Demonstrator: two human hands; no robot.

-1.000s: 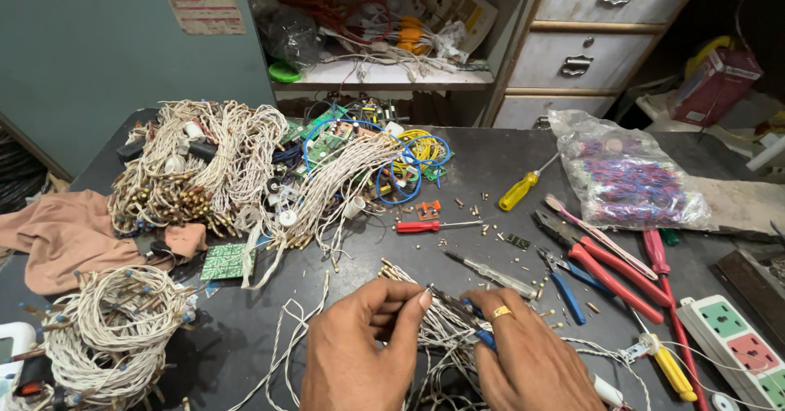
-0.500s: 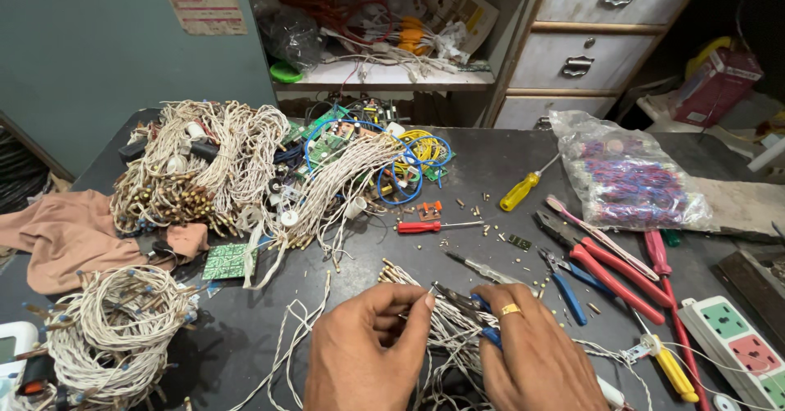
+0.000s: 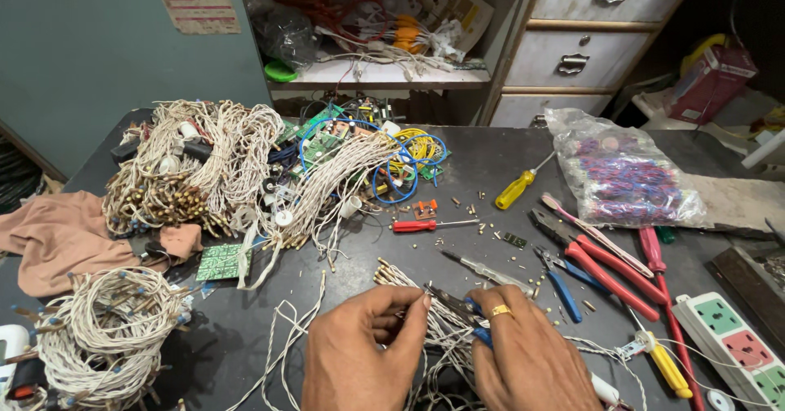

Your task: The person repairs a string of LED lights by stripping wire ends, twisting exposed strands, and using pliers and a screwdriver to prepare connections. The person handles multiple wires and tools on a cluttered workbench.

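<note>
My left hand [image 3: 360, 354] pinches thin white twisted wires [image 3: 441, 329] at the near edge of the dark table [image 3: 482, 174]. My right hand [image 3: 527, 358], with a gold ring on one finger, grips a small blue-handled cutter [image 3: 470, 306] whose jaws point left toward the wires between the two hands. The bundle of white wire ends fans out just beyond my fingers. Most of the cutter's handles are hidden under my right hand.
Large white wire bundles [image 3: 196, 166] and circuit boards [image 3: 219, 261] fill the left. A coil [image 3: 102, 337] lies near left. Screwdrivers: yellow [image 3: 515, 190], red [image 3: 425, 225]. Red pliers [image 3: 597, 264], a bag of parts [image 3: 625, 174], a power strip [image 3: 732, 345] lie right.
Both hands stay together over the wires. The fingers have shifted slightly while the view moved a little closer.
</note>
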